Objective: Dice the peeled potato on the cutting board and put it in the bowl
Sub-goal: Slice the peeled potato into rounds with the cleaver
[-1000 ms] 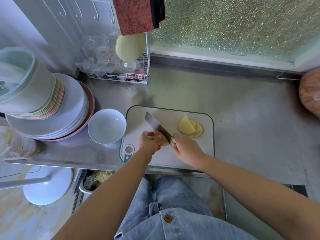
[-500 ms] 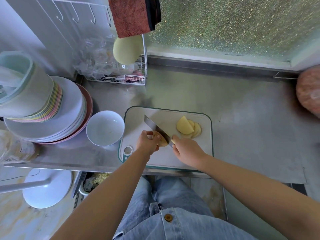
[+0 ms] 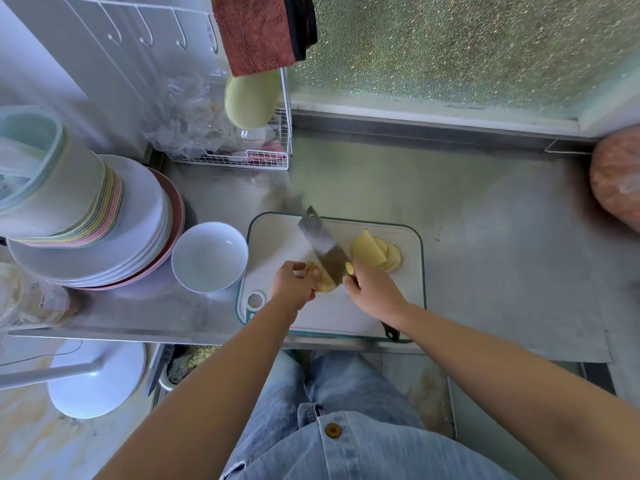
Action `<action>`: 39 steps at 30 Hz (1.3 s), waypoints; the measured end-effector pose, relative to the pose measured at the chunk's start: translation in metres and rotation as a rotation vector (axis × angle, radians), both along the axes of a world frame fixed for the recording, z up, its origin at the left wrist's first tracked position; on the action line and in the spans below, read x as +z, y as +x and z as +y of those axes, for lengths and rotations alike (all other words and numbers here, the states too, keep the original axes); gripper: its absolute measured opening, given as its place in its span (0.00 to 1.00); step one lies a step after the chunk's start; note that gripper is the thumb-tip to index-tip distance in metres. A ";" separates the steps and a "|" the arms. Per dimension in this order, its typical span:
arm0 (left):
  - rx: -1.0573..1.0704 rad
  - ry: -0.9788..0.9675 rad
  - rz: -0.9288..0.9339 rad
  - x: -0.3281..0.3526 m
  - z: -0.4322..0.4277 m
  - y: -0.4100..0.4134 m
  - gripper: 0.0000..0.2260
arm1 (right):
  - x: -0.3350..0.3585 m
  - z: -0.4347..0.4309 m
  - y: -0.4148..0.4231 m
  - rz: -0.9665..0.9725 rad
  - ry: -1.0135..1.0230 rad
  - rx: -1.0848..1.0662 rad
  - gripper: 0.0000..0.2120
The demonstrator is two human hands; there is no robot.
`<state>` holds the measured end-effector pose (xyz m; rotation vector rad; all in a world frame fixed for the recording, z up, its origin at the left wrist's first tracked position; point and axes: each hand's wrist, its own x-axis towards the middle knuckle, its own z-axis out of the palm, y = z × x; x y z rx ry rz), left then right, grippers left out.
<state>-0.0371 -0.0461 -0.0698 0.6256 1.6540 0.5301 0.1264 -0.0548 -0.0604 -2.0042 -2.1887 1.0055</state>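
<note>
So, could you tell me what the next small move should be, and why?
Probably press the knife down through the potato piece that the left hand holds; the right hand grips its handle, and only a few slices lie cut on the cutting board.

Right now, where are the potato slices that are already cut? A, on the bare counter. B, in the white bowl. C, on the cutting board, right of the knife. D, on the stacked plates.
C: the potato slices lie piled on the cutting board, right of the knife that the right hand grips; the bowl holds none, and the left hand holds the uncut potato piece.
</note>
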 end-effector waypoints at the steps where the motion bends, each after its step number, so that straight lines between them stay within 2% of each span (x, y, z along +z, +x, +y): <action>1: 0.019 0.004 -0.016 0.000 -0.001 -0.001 0.15 | 0.004 0.001 0.002 0.034 0.001 -0.027 0.07; 6: 0.105 0.004 -0.119 -0.001 -0.010 -0.003 0.16 | 0.042 0.005 0.007 0.081 0.003 0.044 0.10; 10: 0.148 0.010 -0.133 -0.001 -0.013 -0.002 0.15 | 0.059 0.001 0.004 0.008 -0.002 0.143 0.06; 23: 0.111 0.001 -0.065 -0.003 -0.010 0.000 0.11 | 0.063 -0.007 0.000 -0.098 -0.031 0.216 0.03; 28: 0.097 0.006 -0.029 -0.001 -0.008 0.001 0.07 | 0.063 -0.006 -0.003 -0.128 -0.031 0.228 0.04; 39: 0.081 0.021 -0.010 0.000 -0.008 -0.001 0.04 | 0.035 -0.003 -0.019 -0.215 0.047 0.295 0.10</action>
